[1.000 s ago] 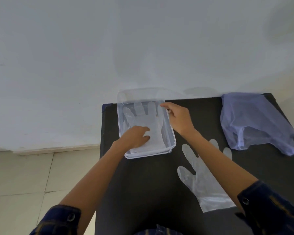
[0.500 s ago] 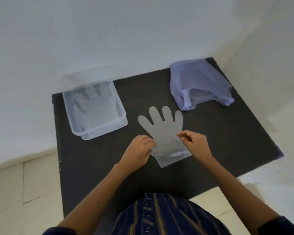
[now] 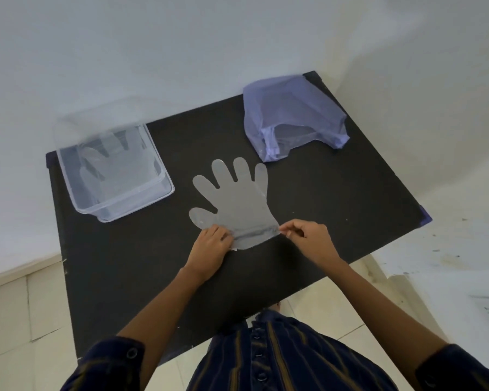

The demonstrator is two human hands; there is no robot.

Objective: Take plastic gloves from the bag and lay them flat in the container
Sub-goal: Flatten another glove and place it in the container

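Observation:
A clear plastic glove (image 3: 235, 200) lies flat in the middle of the black table (image 3: 336, 198), fingers pointing away from me. My left hand (image 3: 211, 245) pinches the left side of its cuff. My right hand (image 3: 308, 239) pinches the right side of the cuff. A clear plastic container (image 3: 158, 176) stands at the table's far left with a glove (image 3: 116, 165) lying flat inside. The bluish plastic bag (image 3: 291, 119) sits at the far right of the table, its opening towards me.
The table stands against a white wall at the back. Pale floor tiles (image 3: 20, 306) show to the left and below the table's near edge. My dark striped shirt (image 3: 280, 359) fills the bottom of the view.
My hands left the container and came to the loose glove on the table, gripping its cuff on both sides. The view swung left, so the container and bag now sit further right in frame.

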